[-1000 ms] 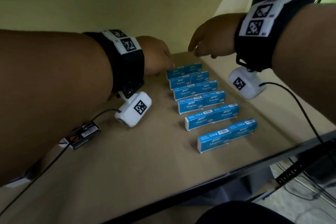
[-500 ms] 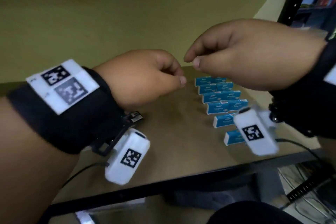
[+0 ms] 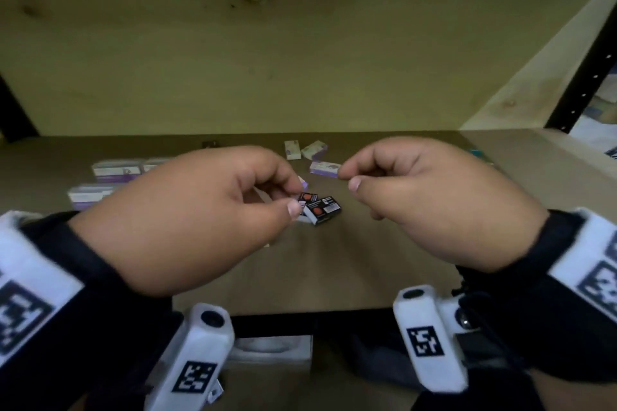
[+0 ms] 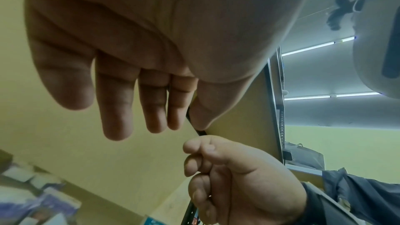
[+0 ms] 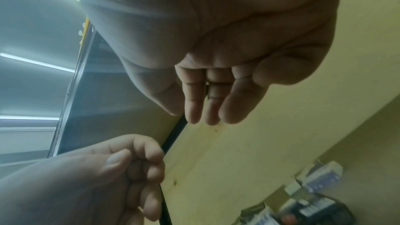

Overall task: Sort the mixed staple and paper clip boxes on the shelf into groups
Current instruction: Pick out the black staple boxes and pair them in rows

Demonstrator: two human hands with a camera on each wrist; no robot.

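Hovering loosely curled and empty, the left hand (image 3: 200, 220) and right hand (image 3: 430, 207) leave black boxes (image 3: 320, 208) between them and purple boxes (image 3: 314, 157) beyond apparently ungrouped on the shelf (image 3: 334, 264).

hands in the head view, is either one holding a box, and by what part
Nothing is held. The left hand and right hand hover loosely curled above the black boxes, touching none.

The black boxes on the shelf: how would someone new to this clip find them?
Start at the brown shelf board and go to its middle, between the two hands. The black boxes lie there, just beyond the left hand; they alone are dark with orange spots, the others pale purple.
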